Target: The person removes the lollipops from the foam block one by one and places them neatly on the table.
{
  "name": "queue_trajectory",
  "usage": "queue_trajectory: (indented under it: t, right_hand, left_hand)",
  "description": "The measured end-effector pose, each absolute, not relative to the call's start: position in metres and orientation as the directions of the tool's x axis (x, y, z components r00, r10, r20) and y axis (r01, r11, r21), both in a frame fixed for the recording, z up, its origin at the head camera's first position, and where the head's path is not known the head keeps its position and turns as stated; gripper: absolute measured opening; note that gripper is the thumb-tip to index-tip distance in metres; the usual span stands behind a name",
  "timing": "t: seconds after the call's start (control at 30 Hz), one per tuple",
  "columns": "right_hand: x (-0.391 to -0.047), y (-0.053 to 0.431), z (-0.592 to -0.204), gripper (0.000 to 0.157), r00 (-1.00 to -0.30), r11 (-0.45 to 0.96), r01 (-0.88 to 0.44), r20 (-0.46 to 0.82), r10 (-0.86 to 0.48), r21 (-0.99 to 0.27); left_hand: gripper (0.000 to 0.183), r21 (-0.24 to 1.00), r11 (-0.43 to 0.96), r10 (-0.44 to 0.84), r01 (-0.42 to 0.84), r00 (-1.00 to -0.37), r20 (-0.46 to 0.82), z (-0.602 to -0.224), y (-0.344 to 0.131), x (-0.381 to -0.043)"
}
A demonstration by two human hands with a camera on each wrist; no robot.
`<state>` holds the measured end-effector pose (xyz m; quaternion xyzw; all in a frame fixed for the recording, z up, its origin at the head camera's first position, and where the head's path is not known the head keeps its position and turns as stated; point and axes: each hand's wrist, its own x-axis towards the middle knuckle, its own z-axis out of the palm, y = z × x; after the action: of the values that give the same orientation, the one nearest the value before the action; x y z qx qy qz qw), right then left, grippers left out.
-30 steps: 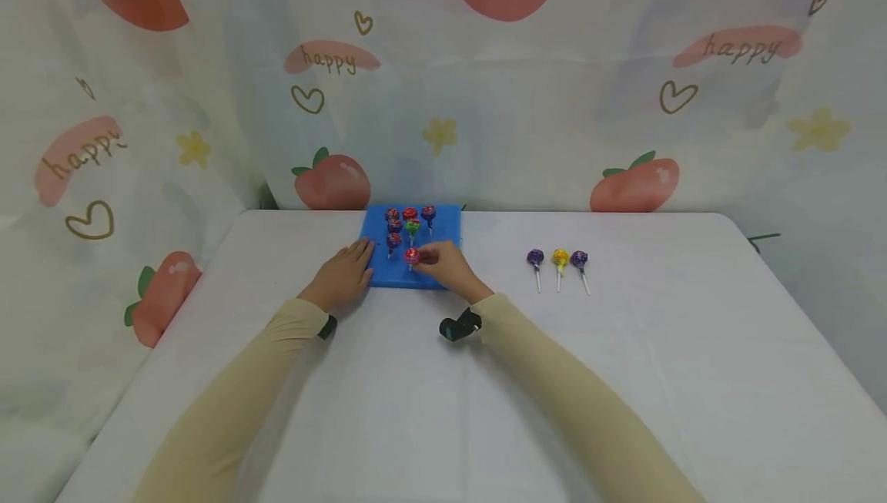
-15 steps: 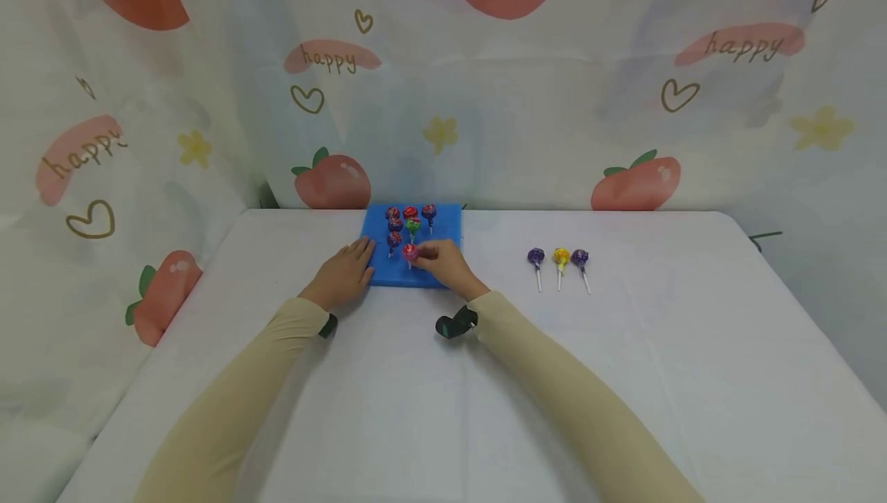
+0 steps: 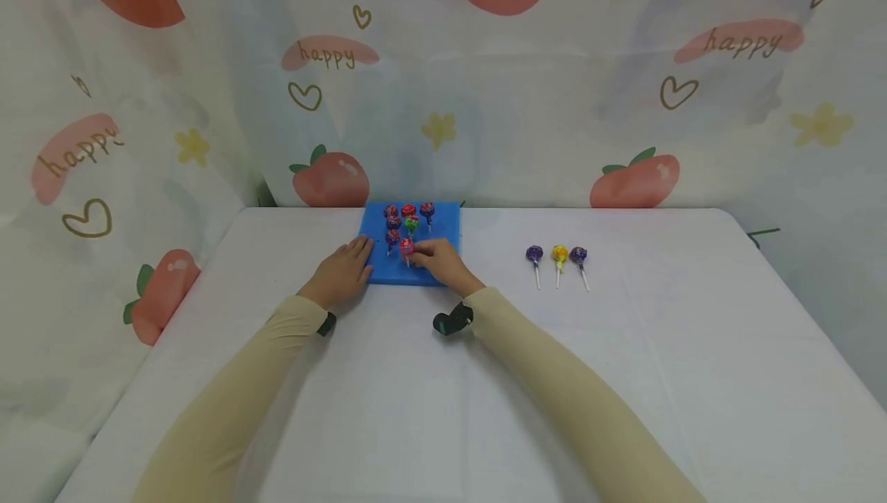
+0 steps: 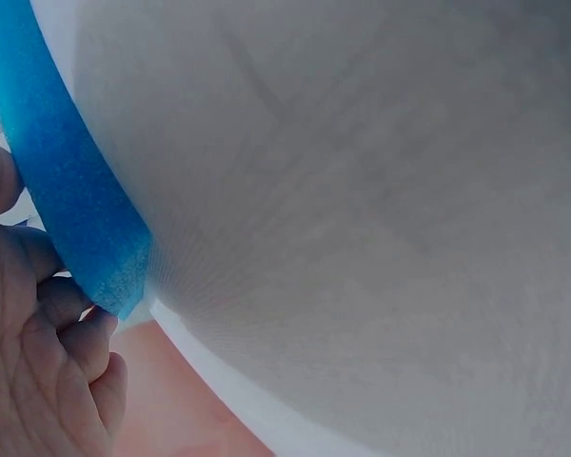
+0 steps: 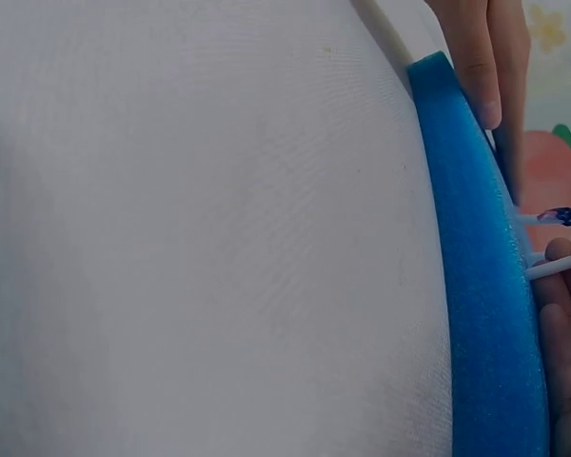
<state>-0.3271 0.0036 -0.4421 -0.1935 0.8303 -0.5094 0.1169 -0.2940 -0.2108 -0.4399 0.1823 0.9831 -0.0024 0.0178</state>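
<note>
- The fingers of the right hand (image 3: 443,260) pinch the pink lollipop (image 3: 406,246), just left of the frame's centre; in the right wrist view its stick appears to meet the foam board's upper face.
- The left hand (image 3: 338,276) rests with fingers extended on the board's left edge, pinching nothing.
- The blue foam board (image 3: 449,219) lies left of centre, holding upright lollipops: a green lollipop (image 3: 411,225), a red lollipop (image 3: 408,210) and several dark ones.
- Right of centre, two purple lollipops (image 3: 534,254) flank a yellow lollipop (image 3: 560,254), lying on the white counter (image 3: 388,395).
- A fruit-printed backdrop (image 3: 520,118) fills the frame's upper part.
</note>
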Motion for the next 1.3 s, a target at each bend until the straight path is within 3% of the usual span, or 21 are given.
queue_trajectory:
  t: [0.23, 0.47, 0.93, 1.3]
  right_hand:
    - [-0.327, 0.004, -0.443, 0.028, -0.906, 0.363, -0.169, -0.001, -0.423, -0.916]
    - [-0.328, 0.004, -0.444, 0.031, -0.913, 0.262, -0.044, -0.068, -0.403, -0.964]
    - [-0.324, 0.009, -0.447, 0.027, -0.923, 0.100, -0.064, 0.021, -0.385, -0.993]
    - [-0.316, 0.025, -0.435, 0.031, -0.931, 0.022, 0.015, -0.022, -0.364, -1.000]
  left_hand:
    - [0.056, 0.014, 0.937, 0.348, 0.348, -0.936, -0.043, -0.443, -0.211, -0.297]
    - [0.056, 0.008, 0.930, 0.367, 0.367, -0.930, -0.019, -0.445, -0.213, -0.297]
    - [0.056, 0.013, 0.932, 0.363, 0.362, -0.932, -0.023, -0.445, -0.212, -0.295]
    - [0.056, 0.014, 0.937, 0.349, 0.348, -0.937, -0.032, -0.444, -0.212, -0.296]
